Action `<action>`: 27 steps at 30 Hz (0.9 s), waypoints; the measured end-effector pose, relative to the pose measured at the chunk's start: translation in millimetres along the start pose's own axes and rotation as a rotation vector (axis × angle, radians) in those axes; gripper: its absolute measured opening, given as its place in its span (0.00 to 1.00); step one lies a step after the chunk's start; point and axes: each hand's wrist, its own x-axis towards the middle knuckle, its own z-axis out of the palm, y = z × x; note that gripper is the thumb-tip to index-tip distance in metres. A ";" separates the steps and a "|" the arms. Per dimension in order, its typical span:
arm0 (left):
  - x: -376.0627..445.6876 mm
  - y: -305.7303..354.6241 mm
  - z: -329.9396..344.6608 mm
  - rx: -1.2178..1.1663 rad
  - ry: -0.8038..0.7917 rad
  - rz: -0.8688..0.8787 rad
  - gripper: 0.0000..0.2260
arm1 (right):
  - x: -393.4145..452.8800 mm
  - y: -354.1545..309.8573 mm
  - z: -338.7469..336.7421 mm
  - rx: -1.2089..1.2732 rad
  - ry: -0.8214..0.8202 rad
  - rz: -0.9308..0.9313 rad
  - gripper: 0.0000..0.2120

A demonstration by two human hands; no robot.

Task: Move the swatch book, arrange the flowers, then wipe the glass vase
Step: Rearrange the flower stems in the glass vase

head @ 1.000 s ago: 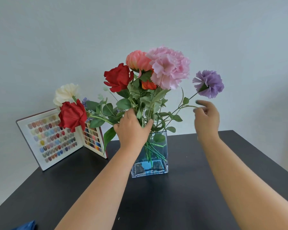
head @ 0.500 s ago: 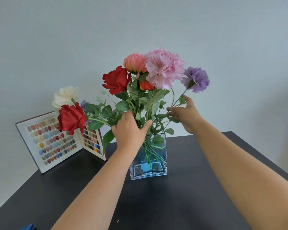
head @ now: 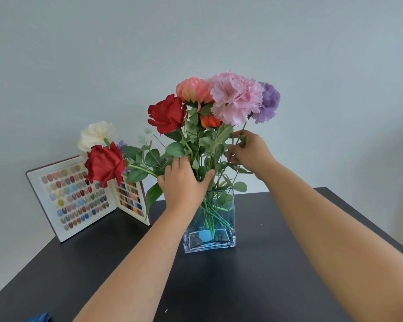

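Observation:
A rectangular glass vase (head: 221, 231) stands mid-table with a bunch of flowers in it: red roses, a coral bloom, a pink carnation (head: 235, 98), a purple carnation (head: 269, 102) and a white one leaning left. My left hand (head: 184, 182) grips the stems just above the vase mouth. My right hand (head: 249, 152) pinches the thin stem of the purple carnation, close under the pink bloom. The swatch book (head: 79, 198) stands open against the wall at the back left.
The black table (head: 265, 287) ends at the wall behind and drops off at both sides. A corner of blue cloth (head: 41, 318) shows at the bottom left edge. One red rose (head: 105, 163) and the white flower hang out over the swatch book.
My right hand took the purple carnation's stem and drew it left, so that bloom now sits tight against the pink one. My left hand stayed on the stems.

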 end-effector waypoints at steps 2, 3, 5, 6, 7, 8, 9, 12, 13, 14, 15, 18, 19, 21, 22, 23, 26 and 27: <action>-0.3 -0.5 -0.2 0.000 -0.001 0.001 0.28 | -2.6 5.1 6.5 -0.047 -0.028 0.004 0.10; -0.5 -1.0 -0.2 -0.001 -0.002 0.004 0.29 | -3.4 7.4 8.0 -0.053 -0.033 0.007 0.11; -0.7 -1.8 -0.3 0.000 -0.002 0.007 0.29 | -2.7 9.9 7.7 -0.018 -0.031 0.026 0.12; -0.5 -2.1 -0.4 0.004 -0.003 0.006 0.29 | -2.2 10.5 7.2 0.007 -0.037 0.036 0.13; -0.4 -2.2 -0.3 0.009 -0.003 0.006 0.29 | -1.9 10.8 6.9 0.010 -0.049 0.038 0.14; -0.3 -2.0 0.1 0.014 -0.004 0.005 0.29 | -1.8 11.2 7.4 -0.017 -0.065 0.033 0.15; -0.2 -1.5 0.3 0.015 -0.006 0.004 0.28 | -2.0 11.3 8.1 -0.055 -0.080 0.028 0.15; 0.2 -0.2 2.1 0.012 -0.001 -0.006 0.28 | -1.7 9.8 7.4 -0.103 -0.082 0.038 0.17; 0.2 0.1 2.7 0.012 0.005 -0.008 0.28 | -1.4 9.5 5.8 -0.094 -0.076 0.049 0.18; -0.1 0.4 3.1 0.013 0.009 -0.008 0.28 | -1.6 9.2 4.3 -0.095 -0.071 0.057 0.20; -0.5 0.9 3.6 0.017 0.011 -0.003 0.27 | -3.1 9.1 3.8 -0.119 -0.073 0.058 0.22; -3.9 3.7 6.4 0.042 -0.008 0.034 0.29 | -12.7 13.1 9.9 -0.239 -0.140 0.067 0.27; -4.5 4.4 7.4 0.048 -0.015 0.041 0.29 | -16.0 15.2 12.0 -0.262 -0.159 0.076 0.26; -4.0 4.6 8.9 0.051 -0.008 0.044 0.30 | -20.3 17.6 12.2 -0.282 -0.174 0.083 0.22; -3.4 4.1 9.3 0.048 0.003 0.045 0.29 | -22.0 17.5 10.0 -0.267 -0.176 0.084 0.21; -2.8 3.4 9.7 0.041 0.017 0.046 0.28 | -23.8 17.3 6.7 -0.234 -0.171 0.082 0.22; -1.9 0.3 10.5 0.018 0.054 0.048 0.27 | -30.5 19.2 -3.1 -0.108 -0.072 0.065 0.30; -1.5 -0.9 11.0 0.012 0.064 0.046 0.26 | -34.0 21.2 -5.6 -0.073 -0.010 0.055 0.31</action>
